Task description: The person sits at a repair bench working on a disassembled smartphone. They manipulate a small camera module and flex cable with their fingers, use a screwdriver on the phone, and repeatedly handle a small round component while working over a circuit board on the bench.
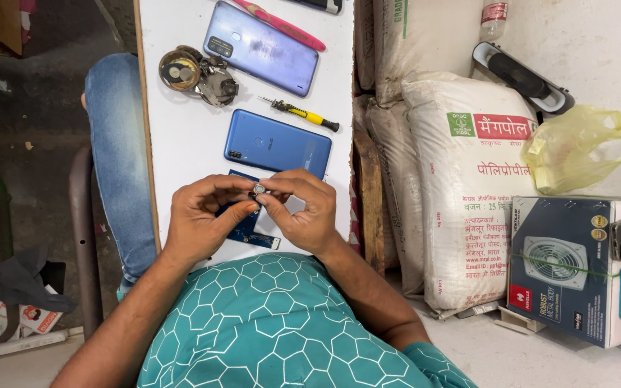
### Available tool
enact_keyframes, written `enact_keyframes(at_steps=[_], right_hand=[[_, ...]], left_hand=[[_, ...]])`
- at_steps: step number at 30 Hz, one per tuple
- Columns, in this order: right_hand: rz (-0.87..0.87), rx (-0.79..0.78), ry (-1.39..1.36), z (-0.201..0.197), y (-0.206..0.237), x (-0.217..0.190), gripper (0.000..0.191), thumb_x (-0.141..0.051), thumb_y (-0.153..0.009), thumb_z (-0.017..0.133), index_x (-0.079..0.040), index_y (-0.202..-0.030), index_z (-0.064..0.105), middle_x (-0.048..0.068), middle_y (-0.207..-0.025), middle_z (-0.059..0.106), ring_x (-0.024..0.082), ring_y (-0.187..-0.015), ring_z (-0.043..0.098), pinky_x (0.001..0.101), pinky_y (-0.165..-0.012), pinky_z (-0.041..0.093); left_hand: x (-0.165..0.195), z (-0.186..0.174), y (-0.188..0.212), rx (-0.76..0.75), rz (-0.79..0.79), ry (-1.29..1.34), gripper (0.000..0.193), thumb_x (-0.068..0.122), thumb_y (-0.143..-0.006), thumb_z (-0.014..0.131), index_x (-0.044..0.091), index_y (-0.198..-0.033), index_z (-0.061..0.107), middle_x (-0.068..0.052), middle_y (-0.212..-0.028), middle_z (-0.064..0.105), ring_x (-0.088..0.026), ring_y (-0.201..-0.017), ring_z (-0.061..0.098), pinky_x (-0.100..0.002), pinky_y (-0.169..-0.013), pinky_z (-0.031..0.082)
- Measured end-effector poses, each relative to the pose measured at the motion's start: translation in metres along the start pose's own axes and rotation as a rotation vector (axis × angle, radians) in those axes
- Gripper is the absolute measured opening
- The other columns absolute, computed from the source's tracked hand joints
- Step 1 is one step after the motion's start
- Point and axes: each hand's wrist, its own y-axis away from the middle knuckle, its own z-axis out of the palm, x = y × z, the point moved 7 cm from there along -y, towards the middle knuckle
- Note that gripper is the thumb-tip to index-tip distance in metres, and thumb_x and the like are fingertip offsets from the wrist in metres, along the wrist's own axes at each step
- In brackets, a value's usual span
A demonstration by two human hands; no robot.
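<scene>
Beyond the hands, a white table [181, 144] running away from the body. To the right of the hands, stacked white sacks [461, 187], then a boxed fan [566, 266] and a yellow plastic bag [573, 147] farther right. Farthest ahead of the hands, a pale blue phone [260, 49] lying back up; just ahead of the hands, a darker blue phone [277, 144], also back up. Directly under the hands, a dark blue circuit board [242, 226], partly hidden by the fingers. Left hand [199, 223] and right hand [303, 212] brought together above the board, fingers curled, thumb and forefinger tips of both pinched on one small round metal part [259, 189] held between them. Ahead and to the left of the hands, a cluster of round metal pieces [195, 74]. Ahead and slightly right, between the two phones, a small yellow-handled screwdriver [303, 114].
</scene>
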Motion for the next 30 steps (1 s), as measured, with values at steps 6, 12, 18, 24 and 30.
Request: enact_keyframes(at_steps=[6, 12, 18, 24, 30], right_hand=[[0.021, -0.006, -0.006, -0.001, 0.001, 0.003, 0.014, -0.006, -0.096, 0.078, -0.003, -0.109, 0.075, 0.010, -0.100, 0.073, 0.012, -0.084, 0.069, 0.0235, -0.071, 0.057], [0.225, -0.035, -0.236, 0.007, 0.007, 0.027, 0.011, -0.010, -0.100, 0.072, 0.000, -0.104, 0.072, 0.009, -0.094, 0.070, 0.009, -0.077, 0.069, 0.0221, -0.067, 0.057], [0.413, -0.086, -0.459, 0.015, 0.018, 0.050, 0.014, -0.013, -0.102, 0.070, 0.001, -0.104, 0.068, 0.007, -0.090, 0.071, 0.008, -0.073, 0.064, 0.0209, -0.066, 0.054], [0.516, -0.092, -0.634, 0.017, 0.021, 0.061, 0.015, -0.013, -0.102, 0.071, 0.002, -0.104, 0.070, 0.009, -0.089, 0.071, 0.009, -0.070, 0.063, 0.0214, -0.064, 0.052], [0.495, -0.105, -0.626, 0.013, 0.018, 0.057, 0.019, -0.015, -0.104, 0.069, 0.001, -0.113, 0.073, 0.009, -0.094, 0.073, 0.010, -0.075, 0.066, 0.0222, -0.066, 0.054]], left_hand=[[0.004, 0.002, 0.000, 0.018, 0.008, -0.090, 0.031, -0.002, -0.089, 0.078, -0.001, -0.119, 0.070, -0.011, -0.106, 0.075, -0.012, -0.097, 0.072, -0.025, -0.086, 0.061], [0.005, 0.002, -0.001, 0.037, -0.032, -0.121, 0.028, -0.004, -0.087, 0.076, -0.001, -0.114, 0.072, -0.011, -0.104, 0.076, -0.012, -0.092, 0.073, -0.025, -0.082, 0.062], [-0.003, 0.002, -0.001, 0.057, -0.131, -0.122, 0.022, -0.003, -0.088, 0.074, -0.002, -0.109, 0.074, -0.010, -0.096, 0.077, -0.013, -0.088, 0.074, -0.025, -0.080, 0.063], [-0.007, 0.002, -0.001, 0.083, -0.168, -0.056, 0.020, -0.004, -0.090, 0.072, -0.002, -0.110, 0.073, -0.010, -0.094, 0.076, -0.011, -0.086, 0.073, -0.024, -0.078, 0.061], [-0.005, -0.002, -0.001, 0.122, -0.166, -0.014, 0.019, -0.004, -0.092, 0.072, -0.003, -0.111, 0.073, -0.011, -0.093, 0.077, -0.011, -0.084, 0.073, -0.022, -0.076, 0.062]])
